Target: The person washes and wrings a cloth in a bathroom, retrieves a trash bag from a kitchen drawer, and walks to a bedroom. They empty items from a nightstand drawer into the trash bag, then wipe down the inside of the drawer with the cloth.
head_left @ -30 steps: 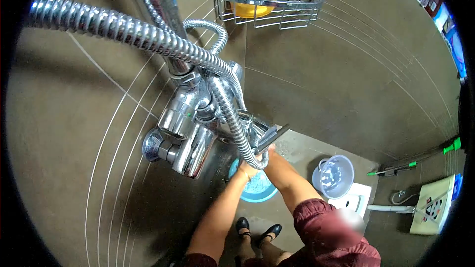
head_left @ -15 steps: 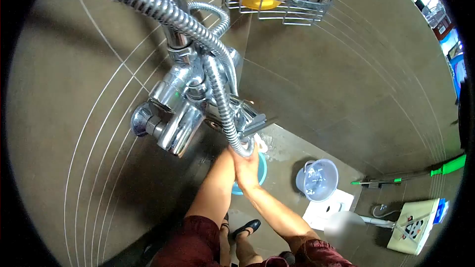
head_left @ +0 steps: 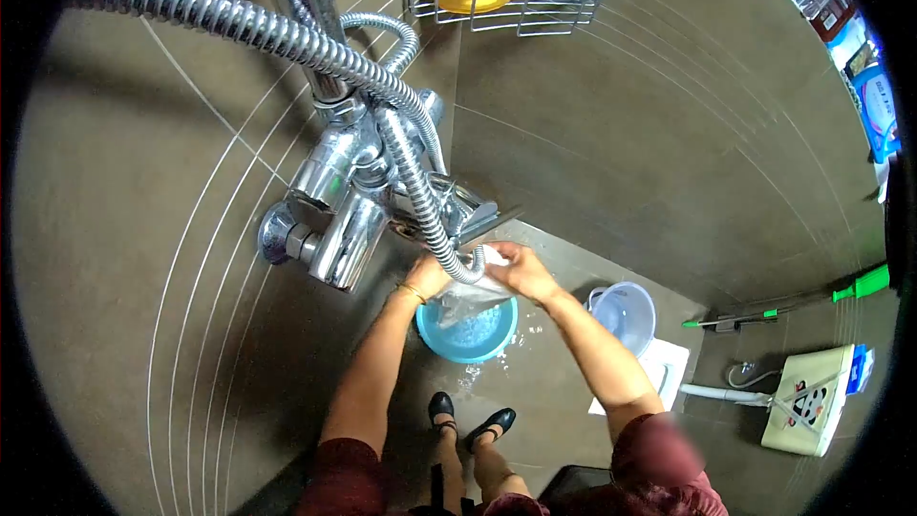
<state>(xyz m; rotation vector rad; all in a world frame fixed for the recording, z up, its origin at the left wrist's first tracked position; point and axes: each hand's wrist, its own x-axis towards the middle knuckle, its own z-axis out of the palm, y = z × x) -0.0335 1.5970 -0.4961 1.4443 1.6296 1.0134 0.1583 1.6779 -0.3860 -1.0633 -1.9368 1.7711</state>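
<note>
Downward, with both arms stretched out and slanted inward — gripping a pale cloth (head_left: pixel 466 300) near its upper part, with left hand (head_left: pixel 428 277) and right hand (head_left: pixel 523 273) a little apart, left fingertips partly hidden behind the chrome hose (head_left: pixel 417 196). Thin, whitish-grey, limp and creased — hanging over the far side of the light-blue basin (head_left: pixel 466 358), above pale, rippled water.

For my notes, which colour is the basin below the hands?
Light blue; the basin shows best in the head view.
</note>
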